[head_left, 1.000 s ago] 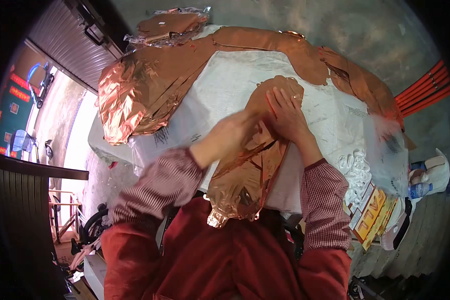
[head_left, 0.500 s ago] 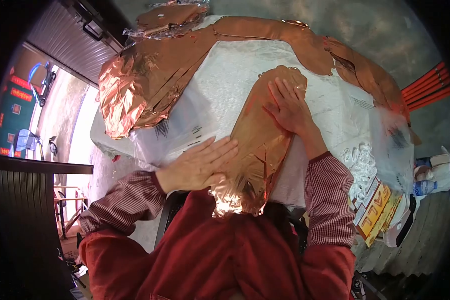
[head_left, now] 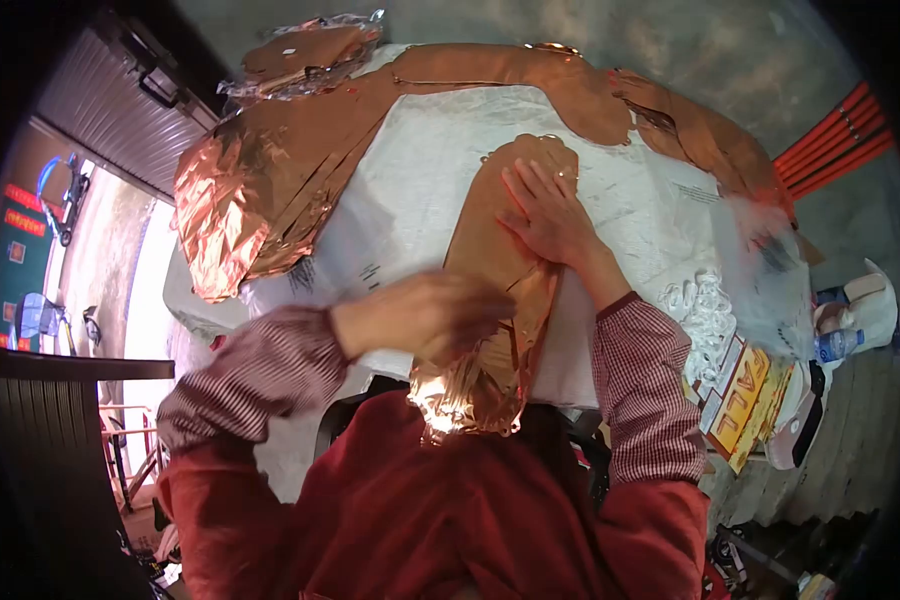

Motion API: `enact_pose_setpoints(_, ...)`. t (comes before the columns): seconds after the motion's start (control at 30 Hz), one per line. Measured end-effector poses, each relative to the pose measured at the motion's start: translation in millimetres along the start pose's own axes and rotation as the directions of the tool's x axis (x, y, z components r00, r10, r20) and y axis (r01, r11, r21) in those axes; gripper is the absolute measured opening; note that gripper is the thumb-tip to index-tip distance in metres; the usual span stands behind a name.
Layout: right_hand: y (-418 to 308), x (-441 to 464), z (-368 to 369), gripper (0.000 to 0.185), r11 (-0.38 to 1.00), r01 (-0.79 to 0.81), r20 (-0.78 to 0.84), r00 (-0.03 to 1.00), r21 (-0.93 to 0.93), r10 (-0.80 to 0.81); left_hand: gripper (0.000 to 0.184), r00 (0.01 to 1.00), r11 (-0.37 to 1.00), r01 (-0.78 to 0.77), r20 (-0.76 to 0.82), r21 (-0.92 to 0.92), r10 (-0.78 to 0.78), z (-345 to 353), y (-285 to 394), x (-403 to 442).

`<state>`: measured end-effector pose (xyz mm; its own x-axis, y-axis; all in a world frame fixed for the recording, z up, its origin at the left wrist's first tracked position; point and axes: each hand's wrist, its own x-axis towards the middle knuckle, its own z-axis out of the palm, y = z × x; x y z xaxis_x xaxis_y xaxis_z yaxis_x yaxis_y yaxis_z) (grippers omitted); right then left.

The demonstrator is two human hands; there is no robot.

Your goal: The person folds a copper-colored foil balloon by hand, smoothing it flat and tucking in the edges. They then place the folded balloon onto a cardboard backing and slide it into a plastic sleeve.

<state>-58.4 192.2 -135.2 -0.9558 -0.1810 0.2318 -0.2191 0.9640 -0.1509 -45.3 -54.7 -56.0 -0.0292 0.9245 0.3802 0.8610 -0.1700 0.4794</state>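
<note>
my right hand [head_left: 550, 215] lies flat near the rounded far end of the foil [head_left: 482, 225], fingers slightly spread, thumb out to the side. the foil stretches long and narrow over the white cover [head_left: 440, 150], smooth and dull at the top, crinkled and mirror-bright at the end nearest me. my left hand [head_left: 425, 312] blurs above its lower half; i cannot tell whether it pinches anything. more copper sheets [head_left: 490, 66] curve along the far side.

Foil strip [head_left: 485, 230] on table [head_left: 450, 135], foil pile [head_left: 280, 180] left, apparently string [head_left: 706, 325] right
</note>
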Motion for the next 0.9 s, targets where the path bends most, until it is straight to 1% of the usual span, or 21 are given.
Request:
enact_pose_setpoints(0.03,0.7,1.0,1.1,0.070,1.000,-0.011,-0.004,1.000,-0.009,0.011,0.029,0.996,0.998,-0.013,0.083,-0.057,0.018,1.9,-14.6,20.3)
enact_pose_setpoints(0.07,1.1,0.0,2.7,0.070,1.000,0.015,-0.038,0.999,-0.021,-0.016,0.029,0.985,0.993,-0.021,0.168,-0.119,0.041,7.1,-27.6,36.5)
enact_pose_setpoints(0.1,1.6,-1.7,3.6,0.070,0.999,0.039,-0.070,0.997,-0.033,-0.041,0.029,0.983,0.991,-0.034,0.173,-0.130,0.056,19.6,-42.0,46.8)
enact_pose_setpoints(0.13,1.4,-2.9,3.1,0.070,0.999,0.022,-0.064,0.998,-0.038,-0.024,0.036,0.965,0.990,-0.107,0.229,-0.089,0.125,34.2,-54.7,55.1)
enact_pose_setpoints(0.17,1.5,-3.4,3.1,0.068,0.998,0.051,-0.086,0.995,-0.027,-0.053,0.043,0.941,0.982,-0.180,0.283,-0.053,0.188,47.8,-64.9,57.9)
enact_pose_setpoints(0.2,1.6,-3.7,2.8,0.065,0.997,0.082,-0.108,0.991,-0.015,-0.083,0.043,0.939,0.980,-0.186,0.283,-0.067,0.197,50.9,-62.7,60.1)
enact_pose_setpoints(0.27,2.0,-3.4,2.9,0.065,0.997,0.073,-0.101,0.992,0.007,-0.071,0.059,0.908,0.959,-0.271,0.350,0.076,0.229,57.1,-51.7,53.3)
enact_pose_setpoints(0.3,2.5,-3.7,3.6,0.065,0.997,0.077,-0.105,0.992,0.023,-0.074,0.059,0.906,0.960,-0.272,0.353,0.063,0.234,57.3,-44.3,48.1)
enact_pose_setpoints(0.37,1.5,-3.8,5.1,0.065,0.998,0.064,-0.098,0.993,0.016,-0.062,0.068,0.827,0.969,-0.246,0.523,0.005,0.207,54.3,-26.3,32.2)
enact_pose_setpoints(0.4,0.2,-2.7,5.1,0.065,0.999,0.052,-0.102,0.993,0.007,-0.051,0.068,0.826,0.970,-0.244,0.525,0.006,0.205,52.5,-17.3,23.9)
enact_pose_setpoints(0.47,-0.1,-1.9,4.3,0.065,0.999,0.052,-0.100,0.994,0.013,-0.051,0.069,0.814,0.979,-0.152,0.545,-0.138,0.203,50.2,0.1,7.7)
enact_pose_setpoints(0.5,-0.1,-2.7,4.5,0.066,0.999,0.049,-0.095,0.994,0.018,-0.047,0.069,0.813,0.979,-0.152,0.546,-0.137,0.203,48.9,6.7,0.3)
enact_pose_setpoints(0.57,0.1,-3.1,4.1,0.066,0.999,0.048,-0.093,0.995,0.018,-0.046,0.067,0.825,0.964,-0.108,0.519,-0.241,0.222,46.8,19.0,-13.7)
enact_pose_setpoints(0.6,0.0,-3.3,3.5,0.066,0.999,0.048,-0.090,0.995,0.018,-0.046,0.067,0.826,0.965,-0.110,0.519,-0.238,0.222,45.7,26.9,-20.7)
enact_pose_setpoints(0.67,-0.6,-2.6,1.3,0.066,0.999,0.045,-0.080,0.996,0.020,-0.043,0.066,0.852,0.955,-0.143,0.460,-0.259,0.252,40.8,41.5,-33.8)
enact_pose_setpoints(0.7,-1.3,-2.1,0.8,0.066,0.999,0.036,-0.066,0.997,0.029,-0.034,0.066,0.852,0.957,-0.142,0.460,-0.252,0.247,33.8,47.4,-40.6)
enact_pose_setpoints(0.77,-1.7,-2.1,1.7,0.066,0.999,0.032,-0.071,0.997,0.031,-0.030,0.068,0.914,0.968,-0.120,0.357,-0.222,0.195,15.8,56.7,-59.0)
enact_pose_setpoints(0.8,-1.4,-1.9,1.3,0.066,0.999,0.027,-0.070,0.997,0.027,-0.025,0.073,0.933,0.986,-0.147,0.321,-0.078,0.164,15.0,53.1,-75.2)
enact_pose_setpoints(0.83,-0.3,-1.5,1.8,0.066,0.999,0.037,-0.071,0.997,0.025,-0.036,0.073,0.936,0.987,-0.143,0.316,-0.070,0.158,14.2,47.6,-88.8)
enact_pose_setpoints(0.87,0.2,-1.4,1.9,0.066,0.999,0.040,-0.064,0.997,0.009,-0.039,0.076,0.962,0.993,0.018,0.269,0.113,-0.048,13.1,41.7,-100.6)
enact_pose_setpoints(0.9,-0.1,-1.3,0.9,0.066,0.999,0.042,-0.057,0.997,-0.007,-0.042,0.078,0.952,0.942,0.186,0.185,0.280,-0.243,8.6,41.1,-100.7)
